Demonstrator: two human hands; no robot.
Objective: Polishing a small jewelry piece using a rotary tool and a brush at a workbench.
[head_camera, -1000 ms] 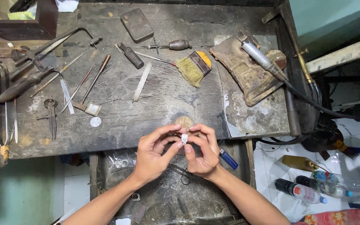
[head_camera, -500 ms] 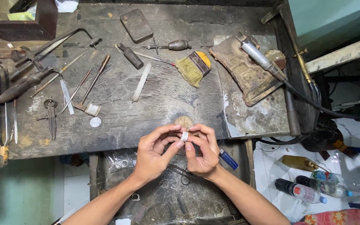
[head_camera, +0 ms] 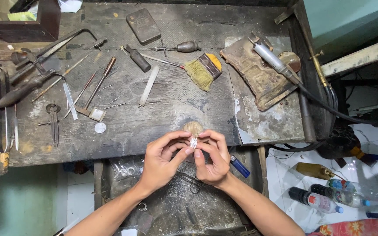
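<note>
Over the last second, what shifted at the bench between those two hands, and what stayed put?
Very little moved. The left hand and right hand remain together at the bench edge, both pinching the small silvery ring; it has only turned slightly between the fingertips. Nothing was let go or picked up. The brush, the blue lighter and the tools on the workbench lie as before.
</note>
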